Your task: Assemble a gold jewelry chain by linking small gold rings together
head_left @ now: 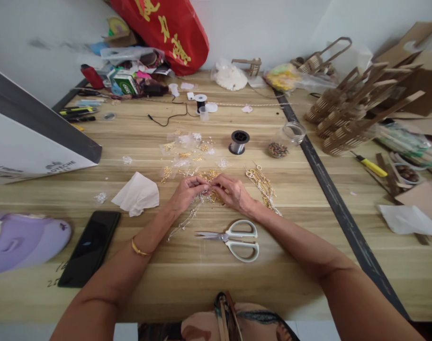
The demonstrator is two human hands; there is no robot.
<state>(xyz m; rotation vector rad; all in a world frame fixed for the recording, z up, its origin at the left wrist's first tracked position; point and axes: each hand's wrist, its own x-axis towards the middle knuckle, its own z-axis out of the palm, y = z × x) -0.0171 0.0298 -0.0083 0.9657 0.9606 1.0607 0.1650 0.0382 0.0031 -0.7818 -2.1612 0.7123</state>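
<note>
My left hand [191,191] and my right hand [233,192] meet fingertip to fingertip over a heap of small gold beads [211,176]. The left fingers pinch a silver beaded chain [187,219], which trails from them toward me across the wood. Thumb and forefinger of the right hand are pressed together at the same spot; what lies between them is too small to make out. Right of my right hand lie several gold and silver beaded chains [263,183] with ring ends. White-handled scissors [233,237] rest just below my hands, blades pointing left.
A wire spool [239,142] and a jar of mixed beads [280,148] stand beyond my hands. At left are a crumpled tissue [138,195], a black phone [91,246] and a white box [34,137]. Wooden basket-like pieces [347,116] crowd the right, near a yellow-handled screwdriver [374,166].
</note>
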